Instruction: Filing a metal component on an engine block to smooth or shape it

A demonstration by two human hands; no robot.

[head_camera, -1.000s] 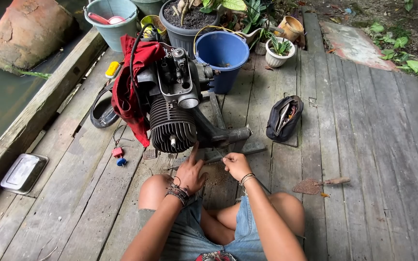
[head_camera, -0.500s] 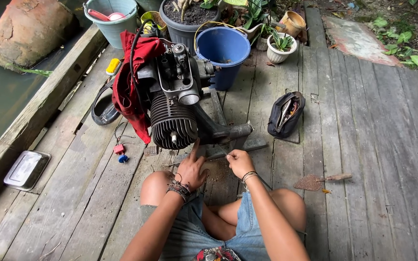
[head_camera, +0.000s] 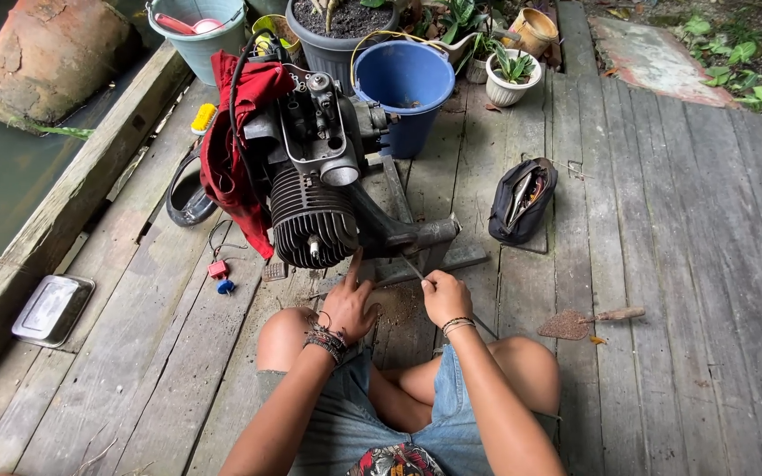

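The right hand (head_camera: 445, 298) is clamping a thin rod (head_camera: 413, 268) toward the engine (head_camera: 315, 198) at eleven o'clock; the left hand (head_camera: 348, 304) is bracing open-fingered, so steady aim seems needed.

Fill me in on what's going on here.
A person sits cross-legged on a wooden deck before a small engine draped with a red cloth. The right hand grips a thin tool pointed at the engine's base; the left hand reaches toward the finned cylinder. An open tool pouch lies alongside.
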